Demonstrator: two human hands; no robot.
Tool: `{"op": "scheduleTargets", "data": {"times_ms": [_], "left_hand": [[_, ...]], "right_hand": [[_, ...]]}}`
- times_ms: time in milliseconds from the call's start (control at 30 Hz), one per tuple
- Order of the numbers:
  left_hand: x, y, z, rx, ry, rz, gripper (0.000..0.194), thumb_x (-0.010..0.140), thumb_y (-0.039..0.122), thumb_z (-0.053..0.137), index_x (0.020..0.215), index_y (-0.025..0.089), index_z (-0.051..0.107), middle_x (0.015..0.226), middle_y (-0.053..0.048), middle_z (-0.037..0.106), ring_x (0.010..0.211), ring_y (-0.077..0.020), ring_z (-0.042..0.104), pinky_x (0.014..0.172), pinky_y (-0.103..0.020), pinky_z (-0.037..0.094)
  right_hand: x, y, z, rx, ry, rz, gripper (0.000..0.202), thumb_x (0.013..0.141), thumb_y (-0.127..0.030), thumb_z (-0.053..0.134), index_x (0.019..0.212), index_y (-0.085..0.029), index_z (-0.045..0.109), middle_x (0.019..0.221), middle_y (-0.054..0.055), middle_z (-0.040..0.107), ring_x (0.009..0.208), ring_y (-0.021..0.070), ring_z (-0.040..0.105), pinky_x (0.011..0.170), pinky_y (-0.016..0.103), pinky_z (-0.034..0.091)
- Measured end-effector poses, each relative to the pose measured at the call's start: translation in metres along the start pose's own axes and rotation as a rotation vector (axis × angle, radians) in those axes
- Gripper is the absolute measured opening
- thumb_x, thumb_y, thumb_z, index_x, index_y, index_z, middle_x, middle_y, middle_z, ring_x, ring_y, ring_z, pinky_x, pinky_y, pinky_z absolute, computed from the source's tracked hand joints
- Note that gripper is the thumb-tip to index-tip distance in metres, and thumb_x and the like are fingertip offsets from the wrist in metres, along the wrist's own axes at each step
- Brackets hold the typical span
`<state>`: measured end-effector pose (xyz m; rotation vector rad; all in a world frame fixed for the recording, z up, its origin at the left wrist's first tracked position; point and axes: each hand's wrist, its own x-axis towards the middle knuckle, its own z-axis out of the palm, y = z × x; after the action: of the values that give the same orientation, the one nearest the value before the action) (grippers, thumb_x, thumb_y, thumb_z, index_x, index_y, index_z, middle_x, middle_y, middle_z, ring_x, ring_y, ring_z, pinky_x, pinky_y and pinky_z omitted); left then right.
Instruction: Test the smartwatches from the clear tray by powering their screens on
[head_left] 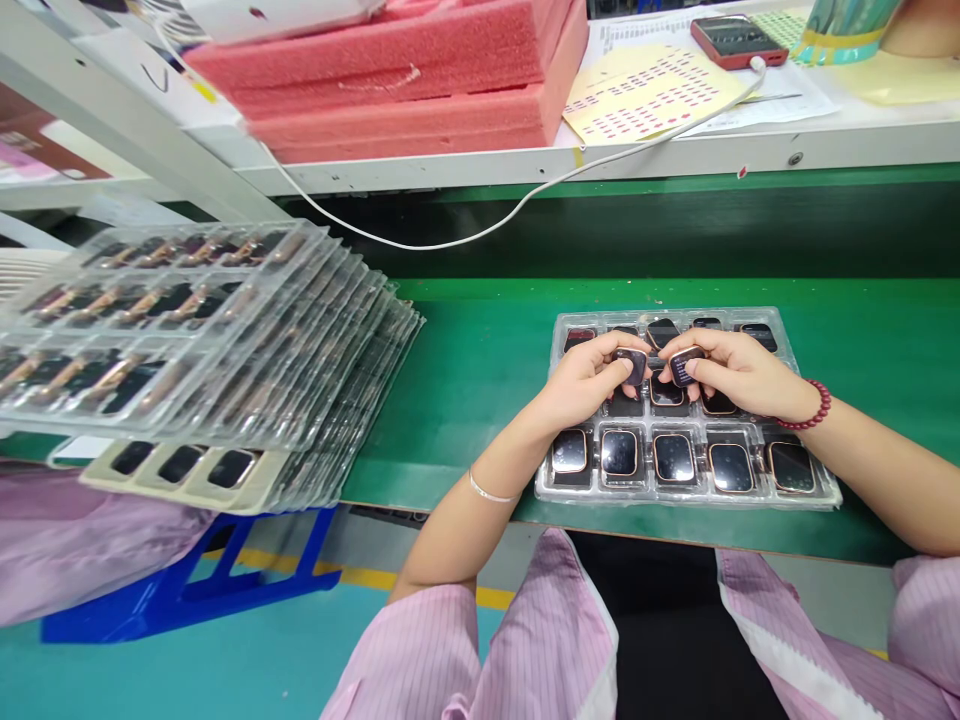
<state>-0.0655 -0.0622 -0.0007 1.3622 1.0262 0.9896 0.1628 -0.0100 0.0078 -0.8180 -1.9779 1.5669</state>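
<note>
My left hand (600,372) pinches a smartwatch body (634,366) with a dark screen, thumb on its face. In my right hand (724,368) is a second smartwatch body (681,367), its screen showing faint light marks. Both are held close together just above a clear plastic tray (814,490). Rows of square watch bodies with gold-coloured rims fill the tray's pockets; one front-row watch body (674,458) lies face up, reflecting light. My hands hide part of the middle and back rows.
Left of me stands a tall, leaning stack of clear trays (360,370) holding more watch bodies. Pink foam blocks (405,90) and a phone (739,40) sit on the shelf above. A white cable (450,245) droops below the shelf edge. A blue stool (187,590) is at lower left.
</note>
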Motion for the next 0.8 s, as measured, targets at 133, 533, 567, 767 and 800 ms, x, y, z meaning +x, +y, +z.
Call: {"op": "scheduleTargets", "data": {"times_ms": [133, 533, 567, 767, 800], "left_hand": [[-0.0001, 0.0001, -0.0006, 0.004, -0.006, 0.002, 0.024, 0.090, 0.023, 0.057, 0.111, 0.013, 0.060, 0.093, -0.007, 0.072, 0.067, -0.0095, 0.066, 0.056, -0.019, 0.048], [0.0003, -0.0019, -0.0013, 0.034, -0.007, 0.015, 0.025, 0.090, 0.026, 0.057, 0.112, 0.013, 0.061, 0.094, -0.008, 0.073, 0.067, -0.0119, 0.066, 0.064, -0.025, 0.053], [0.0002, -0.0018, -0.0013, 0.036, -0.008, 0.017, 0.025, 0.090, 0.026, 0.057, 0.111, 0.013, 0.061, 0.094, -0.008, 0.073, 0.068, -0.0120, 0.066, 0.064, -0.025, 0.053], [0.0004, 0.0000, -0.0009, 0.014, -0.010, 0.025, 0.024, 0.090, 0.024, 0.058, 0.111, 0.013, 0.061, 0.095, -0.007, 0.072, 0.067, -0.0105, 0.066, 0.062, -0.022, 0.053], [0.0005, 0.0001, -0.0007, 0.007, -0.011, 0.028, 0.024, 0.089, 0.023, 0.058, 0.110, 0.013, 0.060, 0.095, -0.007, 0.072, 0.067, -0.0102, 0.066, 0.063, -0.022, 0.053]], "right_hand": [[0.0000, 0.0005, -0.0005, -0.003, 0.000, -0.002, 0.022, 0.092, -0.029, 0.064, 0.109, -0.016, 0.068, 0.094, 0.008, 0.072, 0.060, 0.0135, 0.064, 0.050, 0.024, 0.053], [0.0003, 0.0004, 0.0006, -0.012, 0.003, -0.006, 0.020, 0.092, -0.027, 0.063, 0.108, -0.016, 0.068, 0.093, 0.007, 0.071, 0.061, 0.0133, 0.064, 0.054, 0.025, 0.055], [0.0004, 0.0002, 0.0007, -0.012, 0.005, -0.008, 0.020, 0.092, -0.027, 0.063, 0.108, -0.016, 0.067, 0.093, 0.007, 0.071, 0.061, 0.0134, 0.064, 0.054, 0.025, 0.055], [0.0005, -0.0003, 0.0006, -0.015, 0.004, -0.011, 0.020, 0.092, -0.027, 0.063, 0.108, -0.016, 0.067, 0.092, 0.007, 0.071, 0.060, 0.0134, 0.064, 0.053, 0.025, 0.054], [0.0005, -0.0003, 0.0006, -0.018, 0.003, -0.010, 0.020, 0.092, -0.026, 0.062, 0.108, -0.016, 0.067, 0.092, 0.007, 0.071, 0.060, 0.0133, 0.064, 0.053, 0.024, 0.054]]}}
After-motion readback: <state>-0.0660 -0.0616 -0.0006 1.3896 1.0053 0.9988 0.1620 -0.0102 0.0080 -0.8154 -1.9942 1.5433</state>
